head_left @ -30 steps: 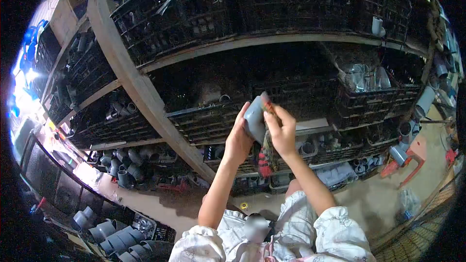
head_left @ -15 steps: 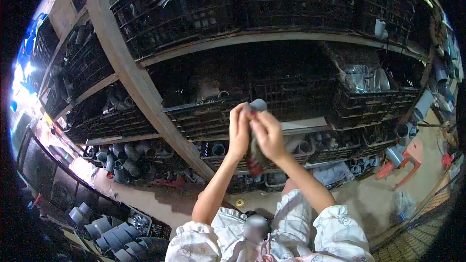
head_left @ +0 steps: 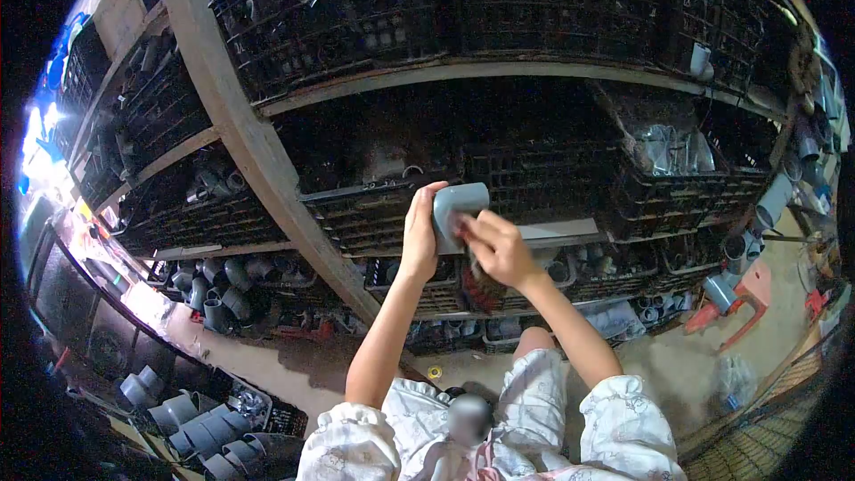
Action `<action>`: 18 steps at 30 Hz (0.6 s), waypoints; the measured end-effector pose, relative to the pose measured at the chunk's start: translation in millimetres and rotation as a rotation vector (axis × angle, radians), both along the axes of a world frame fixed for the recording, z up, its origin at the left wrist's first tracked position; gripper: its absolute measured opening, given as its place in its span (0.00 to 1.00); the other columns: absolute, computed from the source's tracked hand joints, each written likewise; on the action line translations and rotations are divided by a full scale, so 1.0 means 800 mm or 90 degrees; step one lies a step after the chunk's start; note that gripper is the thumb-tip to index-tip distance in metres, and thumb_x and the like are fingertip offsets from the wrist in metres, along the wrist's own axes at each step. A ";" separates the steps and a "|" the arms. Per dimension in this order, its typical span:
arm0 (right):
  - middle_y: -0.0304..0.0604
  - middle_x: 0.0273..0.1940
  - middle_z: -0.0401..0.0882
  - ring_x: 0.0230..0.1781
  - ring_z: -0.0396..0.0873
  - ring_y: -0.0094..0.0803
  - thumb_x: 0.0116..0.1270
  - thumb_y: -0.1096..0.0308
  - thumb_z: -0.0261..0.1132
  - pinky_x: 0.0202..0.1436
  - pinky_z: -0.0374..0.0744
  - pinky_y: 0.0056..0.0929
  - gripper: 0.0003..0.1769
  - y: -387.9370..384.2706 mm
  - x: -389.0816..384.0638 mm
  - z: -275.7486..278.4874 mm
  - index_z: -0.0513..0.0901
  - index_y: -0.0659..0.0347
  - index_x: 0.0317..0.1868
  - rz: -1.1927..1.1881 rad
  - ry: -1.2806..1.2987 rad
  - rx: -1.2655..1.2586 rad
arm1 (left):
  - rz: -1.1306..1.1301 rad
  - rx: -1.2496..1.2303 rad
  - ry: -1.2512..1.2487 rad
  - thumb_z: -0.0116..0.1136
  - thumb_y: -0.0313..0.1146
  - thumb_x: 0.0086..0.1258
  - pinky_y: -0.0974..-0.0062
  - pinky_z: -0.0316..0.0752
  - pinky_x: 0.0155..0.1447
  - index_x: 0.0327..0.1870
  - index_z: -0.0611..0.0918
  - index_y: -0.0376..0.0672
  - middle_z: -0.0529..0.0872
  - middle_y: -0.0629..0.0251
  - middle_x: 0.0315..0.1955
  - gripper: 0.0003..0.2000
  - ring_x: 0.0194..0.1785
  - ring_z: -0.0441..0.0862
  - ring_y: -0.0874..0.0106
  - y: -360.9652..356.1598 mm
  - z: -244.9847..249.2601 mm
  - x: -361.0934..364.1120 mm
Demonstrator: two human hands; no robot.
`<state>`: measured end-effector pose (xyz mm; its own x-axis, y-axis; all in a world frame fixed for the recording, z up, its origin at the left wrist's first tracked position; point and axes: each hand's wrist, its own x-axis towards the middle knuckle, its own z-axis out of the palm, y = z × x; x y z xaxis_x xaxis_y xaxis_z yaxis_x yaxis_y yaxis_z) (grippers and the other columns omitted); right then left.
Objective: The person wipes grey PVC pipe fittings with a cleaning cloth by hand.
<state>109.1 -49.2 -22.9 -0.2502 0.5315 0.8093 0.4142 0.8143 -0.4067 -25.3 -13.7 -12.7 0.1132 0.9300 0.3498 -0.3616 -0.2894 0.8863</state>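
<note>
A grey elbow-shaped pipe fitting is held up in front of the shelves. My left hand grips it from its left side, palm against the grey surface. On its right, my right hand has its fingers closed on a dark red cloth. The cloth touches the fitting's lower part and hangs down below the fingers, blurred by motion.
Wooden shelves carry black crates, one holding clear plastic bags. Grey fittings fill a crate at the lower left. At the right a red plastic stool lies near grey pipe pieces.
The fitting has turned, so more of its grey side shows. My left hand has shifted slightly left, and my right hand has moved right and down, apart from the left.
</note>
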 end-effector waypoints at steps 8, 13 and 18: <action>0.47 0.24 0.66 0.23 0.69 0.38 0.49 0.79 0.56 0.28 0.70 0.31 0.16 -0.015 0.007 -0.002 0.75 0.68 0.41 0.055 -0.095 0.074 | -0.068 -0.080 -0.092 0.40 0.49 0.65 0.75 0.71 0.42 0.48 0.69 0.42 0.75 0.62 0.37 0.21 0.39 0.74 0.72 -0.004 0.007 -0.003; 0.47 0.24 0.67 0.24 0.69 0.39 0.49 0.79 0.54 0.28 0.70 0.30 0.16 -0.022 -0.009 0.011 0.74 0.67 0.42 -0.037 0.026 0.046 | -0.098 -0.071 -0.075 0.45 0.50 0.62 0.75 0.72 0.37 0.47 0.69 0.42 0.75 0.63 0.35 0.21 0.37 0.74 0.73 -0.002 0.005 0.001; 0.45 0.24 0.67 0.24 0.69 0.38 0.48 0.78 0.56 0.28 0.70 0.31 0.19 -0.029 0.002 0.001 0.74 0.66 0.44 0.016 -0.091 0.083 | -0.114 -0.041 -0.043 0.48 0.45 0.61 0.75 0.71 0.33 0.45 0.70 0.43 0.75 0.65 0.32 0.17 0.32 0.74 0.75 -0.005 0.013 -0.005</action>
